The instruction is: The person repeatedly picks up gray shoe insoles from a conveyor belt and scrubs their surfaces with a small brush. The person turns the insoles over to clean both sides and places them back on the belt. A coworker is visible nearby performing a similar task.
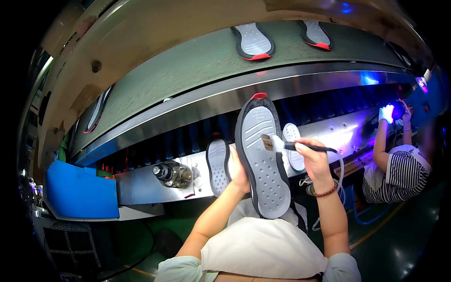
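While hands hold sole and brush, black-capped jar, contents unclear

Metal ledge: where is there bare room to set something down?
The metal ledge looks bare between the blue panel and the bottle, and right of the white sole. The middle is crowded: grey sole, left hand holding the red-tipped sole, right hand holding the brush.

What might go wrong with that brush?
The brown-bristled, black-handled brush in the right hand could smear the black rim of the grey, dimpled shoe sole, since it reaches across that edge. The thin white cord hanging beside the reddish-brown beaded bracelet might snag and jerk the stroke.
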The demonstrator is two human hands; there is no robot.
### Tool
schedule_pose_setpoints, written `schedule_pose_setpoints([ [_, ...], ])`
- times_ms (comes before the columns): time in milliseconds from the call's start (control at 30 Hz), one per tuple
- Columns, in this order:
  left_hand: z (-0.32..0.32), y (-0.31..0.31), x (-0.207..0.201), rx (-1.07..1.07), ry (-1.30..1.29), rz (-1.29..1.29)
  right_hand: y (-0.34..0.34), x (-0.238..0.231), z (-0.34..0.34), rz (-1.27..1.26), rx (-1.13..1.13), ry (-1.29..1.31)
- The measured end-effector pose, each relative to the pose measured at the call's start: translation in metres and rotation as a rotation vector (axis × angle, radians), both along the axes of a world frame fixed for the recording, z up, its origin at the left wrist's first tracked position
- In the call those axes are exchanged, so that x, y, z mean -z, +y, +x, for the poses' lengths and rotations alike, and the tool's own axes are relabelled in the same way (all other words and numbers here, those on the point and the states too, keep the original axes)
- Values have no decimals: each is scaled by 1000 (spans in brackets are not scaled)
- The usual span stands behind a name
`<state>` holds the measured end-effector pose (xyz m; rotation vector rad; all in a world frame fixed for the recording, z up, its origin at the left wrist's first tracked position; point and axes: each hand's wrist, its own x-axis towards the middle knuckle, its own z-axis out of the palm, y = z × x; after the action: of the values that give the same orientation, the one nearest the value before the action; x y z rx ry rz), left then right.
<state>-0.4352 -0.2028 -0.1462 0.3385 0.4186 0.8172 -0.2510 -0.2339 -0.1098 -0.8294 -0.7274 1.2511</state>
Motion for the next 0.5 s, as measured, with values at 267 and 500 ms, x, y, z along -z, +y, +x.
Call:
schedule_pose_setpoints([
  [267, -9, -17, 5, -92, -29, -66, 38, -8, -36, -67, 32, -74],
  [500, 1, -24, 0, -228, 101, -108, 38, -17, -61, 85, 120, -562],
])
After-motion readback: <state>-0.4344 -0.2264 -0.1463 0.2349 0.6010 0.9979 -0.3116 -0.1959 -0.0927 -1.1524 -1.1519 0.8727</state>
